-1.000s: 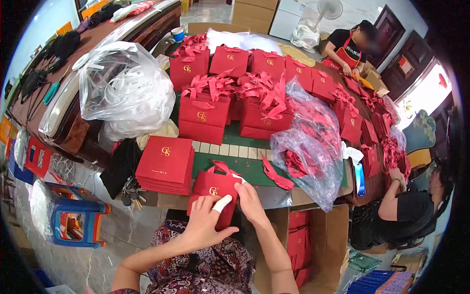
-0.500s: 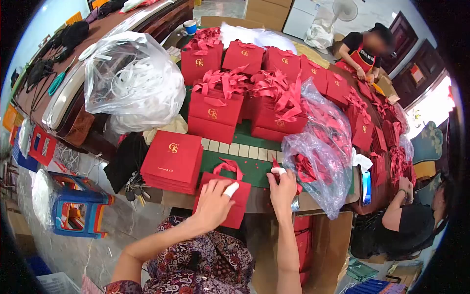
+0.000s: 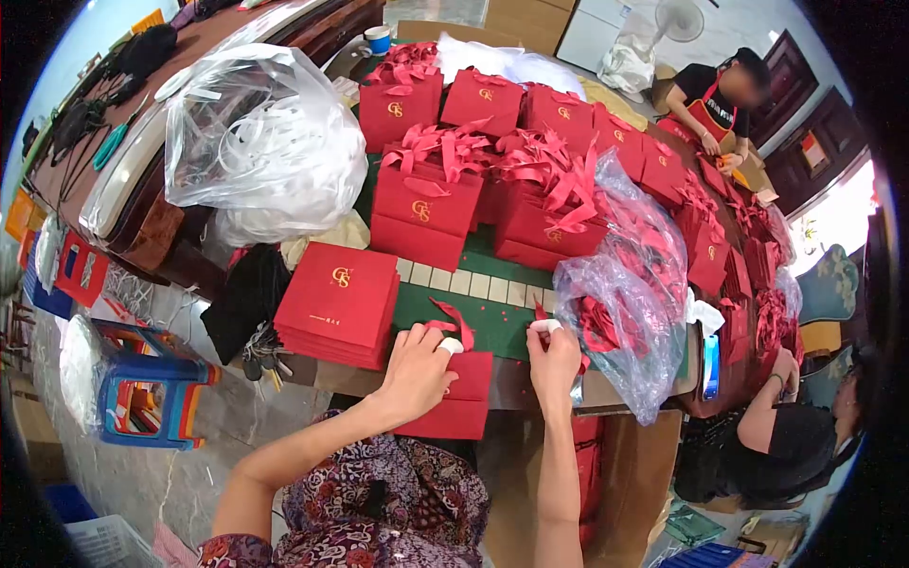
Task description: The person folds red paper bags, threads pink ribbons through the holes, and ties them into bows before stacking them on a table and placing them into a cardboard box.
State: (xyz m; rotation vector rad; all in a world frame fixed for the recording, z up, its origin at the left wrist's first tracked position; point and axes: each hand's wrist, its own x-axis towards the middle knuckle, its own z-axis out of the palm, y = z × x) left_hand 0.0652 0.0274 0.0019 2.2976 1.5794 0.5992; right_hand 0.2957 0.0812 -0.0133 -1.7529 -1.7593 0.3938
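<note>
My left hand, white wraps on a finger, is closed over the top edge of a small red paper bag at the table's front edge. A loop of red ribbon rises from the bag beside my fingertips. My right hand is apart from the bag, to its right, thumb and wrapped finger pinched on a narrow red strip whose pointed end sticks up. Left of my left hand lies a stack of flat red bags with gold lettering.
Behind stand several red bags with ribbon handles. A clear plastic bag of red ribbons sits to the right, a bag of white ribbon back left. A phone lies right. Two people sit around the table.
My left hand has moved up over the bag's top edge and the ribbon. The right hand has shifted slightly, still pinching the red strip. The view has tilted a little.
</note>
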